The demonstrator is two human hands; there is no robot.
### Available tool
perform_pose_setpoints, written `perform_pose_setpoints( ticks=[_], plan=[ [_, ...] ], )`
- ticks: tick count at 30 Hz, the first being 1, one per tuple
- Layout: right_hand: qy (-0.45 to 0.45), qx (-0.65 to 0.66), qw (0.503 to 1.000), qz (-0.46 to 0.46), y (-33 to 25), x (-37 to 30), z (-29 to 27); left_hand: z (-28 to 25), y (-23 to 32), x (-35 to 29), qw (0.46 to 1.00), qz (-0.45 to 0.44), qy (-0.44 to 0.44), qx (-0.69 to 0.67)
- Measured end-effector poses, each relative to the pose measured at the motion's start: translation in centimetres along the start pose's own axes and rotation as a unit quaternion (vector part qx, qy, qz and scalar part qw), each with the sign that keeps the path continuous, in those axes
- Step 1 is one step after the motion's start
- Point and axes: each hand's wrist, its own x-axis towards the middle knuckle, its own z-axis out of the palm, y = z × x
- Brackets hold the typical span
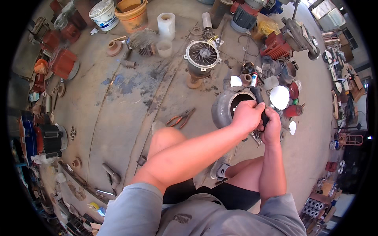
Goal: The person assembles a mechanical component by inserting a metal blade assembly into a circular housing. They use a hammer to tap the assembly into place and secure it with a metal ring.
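Note:
My left hand [248, 115] and my right hand [271, 126] are close together, fingers closed around a dark, rod-like piece [257, 94] whose exact kind I cannot make out. Its upper end sticks out above my left fingers. Just behind and to the left of my hands is a round grey metal housing [223, 108], its wide opening facing up and partly covered by my left hand. Farther off, a motor body [202, 56] with an open top and dark radial windings or fins stands upright on a narrow base. Pliers with orange handles [181, 117] lie on the floor to the left.
White discs [279, 97], a red part [294, 110] and small containers crowd the floor to the right. At the back stand a white bucket [103, 15], an orange bucket [132, 16] and a roll of clear film [166, 26]. Red motors [277, 47] line both sides.

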Motion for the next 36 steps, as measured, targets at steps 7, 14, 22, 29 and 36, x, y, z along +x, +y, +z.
perform_pose_setpoints(
  ticks=[7,14,22,29,36],
  plan=[
    [-0.035,-0.06,0.997,0.018,-3.0,1.4,1.7,-0.9,2.0,0.3,0.999,0.041,-0.016,-0.028],
    [-0.076,-0.142,0.986,0.045,-6.0,3.4,3.6,-1.5,4.0,0.7,0.996,0.062,-0.007,-0.065],
    [-0.114,-0.158,0.977,0.09,-8.4,5.3,5.6,-2.5,6.3,1.4,0.995,0.06,0.001,-0.085],
    [-0.124,-0.173,0.972,0.099,-9.4,6.3,6.8,-3.1,7.6,2.0,0.994,0.051,-0.001,-0.097],
    [-0.135,-0.182,0.968,0.108,-10.0,7.5,7.7,-3.8,8.3,2.6,0.991,0.041,-0.008,-0.13]
  ],
)
